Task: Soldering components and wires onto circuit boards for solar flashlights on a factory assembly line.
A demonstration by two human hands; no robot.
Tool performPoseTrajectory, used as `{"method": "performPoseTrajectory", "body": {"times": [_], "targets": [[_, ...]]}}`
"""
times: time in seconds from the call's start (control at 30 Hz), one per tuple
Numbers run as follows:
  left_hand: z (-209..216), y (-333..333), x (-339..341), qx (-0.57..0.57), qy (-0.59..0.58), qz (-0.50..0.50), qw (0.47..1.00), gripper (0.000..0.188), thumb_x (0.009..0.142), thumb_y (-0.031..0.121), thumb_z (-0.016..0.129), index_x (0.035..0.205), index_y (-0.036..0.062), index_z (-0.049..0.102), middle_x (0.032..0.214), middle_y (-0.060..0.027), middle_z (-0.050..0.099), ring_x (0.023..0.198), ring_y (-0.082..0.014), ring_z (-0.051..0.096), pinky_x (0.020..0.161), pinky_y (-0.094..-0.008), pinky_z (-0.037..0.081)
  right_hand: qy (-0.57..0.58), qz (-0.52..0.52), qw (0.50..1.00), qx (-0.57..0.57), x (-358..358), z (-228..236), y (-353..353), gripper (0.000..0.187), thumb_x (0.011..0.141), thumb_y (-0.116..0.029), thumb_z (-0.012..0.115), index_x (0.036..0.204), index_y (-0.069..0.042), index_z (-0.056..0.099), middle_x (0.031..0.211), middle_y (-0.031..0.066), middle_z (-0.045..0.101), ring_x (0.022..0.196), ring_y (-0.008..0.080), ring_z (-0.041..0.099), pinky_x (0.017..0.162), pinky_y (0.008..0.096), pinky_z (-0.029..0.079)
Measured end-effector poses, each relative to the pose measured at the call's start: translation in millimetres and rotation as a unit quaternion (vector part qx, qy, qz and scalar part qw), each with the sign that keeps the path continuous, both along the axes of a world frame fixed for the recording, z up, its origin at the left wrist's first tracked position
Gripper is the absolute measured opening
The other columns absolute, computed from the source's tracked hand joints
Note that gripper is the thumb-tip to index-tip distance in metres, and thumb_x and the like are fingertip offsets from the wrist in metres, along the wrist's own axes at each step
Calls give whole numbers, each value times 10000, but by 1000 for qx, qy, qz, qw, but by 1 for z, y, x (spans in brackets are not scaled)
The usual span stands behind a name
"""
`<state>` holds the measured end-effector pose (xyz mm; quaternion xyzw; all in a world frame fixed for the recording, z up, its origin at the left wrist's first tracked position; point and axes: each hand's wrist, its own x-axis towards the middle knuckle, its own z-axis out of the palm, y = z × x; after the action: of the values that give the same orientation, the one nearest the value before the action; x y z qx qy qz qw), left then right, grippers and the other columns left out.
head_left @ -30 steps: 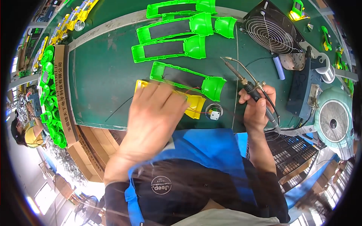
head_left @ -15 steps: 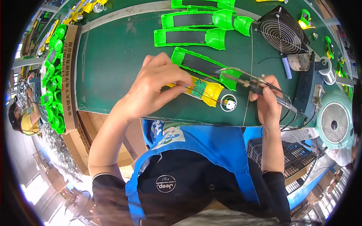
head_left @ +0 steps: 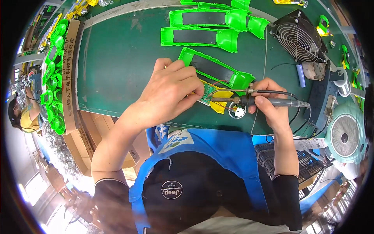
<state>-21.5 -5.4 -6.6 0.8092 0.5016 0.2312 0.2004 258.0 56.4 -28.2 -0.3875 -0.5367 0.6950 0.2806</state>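
Note:
My left hand (head_left: 169, 91) is closed in a pinch at the left end of a small green circuit board (head_left: 209, 93); its fingertips hide what they pinch. The board sits in a yellow plastic housing (head_left: 224, 105), with thin wires running to a round lamp piece with a white block (head_left: 239, 112). Gripped in my right hand (head_left: 274, 107) is a soldering iron (head_left: 276, 101) with a thin solder-feed tube along it. The iron's tip points left, close to the board's right end. Just beyond lies an open green half-shell (head_left: 240, 80) with a dark panel, a red wire near it.
Several green half-shells (head_left: 228, 39) lie at the back. To the right are a black fan (head_left: 298, 39), a blue cylindrical cell (head_left: 300, 75), a solder spool (head_left: 343, 80) and a pale green fan (head_left: 344, 136). A cardboard box edge (head_left: 71, 78) borders the left side. Another person (head_left: 27, 117) sits far left.
My right hand has brought the soldering iron down and left, so its tip has swung over the yellow housing close to the board. My left hand stays pinched at the board, shifted slightly right.

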Motion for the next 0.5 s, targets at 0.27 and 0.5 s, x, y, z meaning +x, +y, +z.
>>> {"method": "performPoseTrajectory", "body": {"times": [0.27,0.5], "targets": [[-1,2,-1,0,13,-4,1000,191,710,26,726,822,129,610,794,6,544,805,-190,526,849,-365,331,-41,8,999,15,-4,4,0,185,837,-125,687,903,7,574,752,53,641,654,113,656,614,247,538],[-3,-1,1,34,15,13,999,180,713,39,730,815,125,609,791,3,542,805,-190,529,856,-373,335,19,6,999,48,7,-8,-3,221,837,-115,708,936,24,568,819,86,638,680,146,664,643,272,548]]}}
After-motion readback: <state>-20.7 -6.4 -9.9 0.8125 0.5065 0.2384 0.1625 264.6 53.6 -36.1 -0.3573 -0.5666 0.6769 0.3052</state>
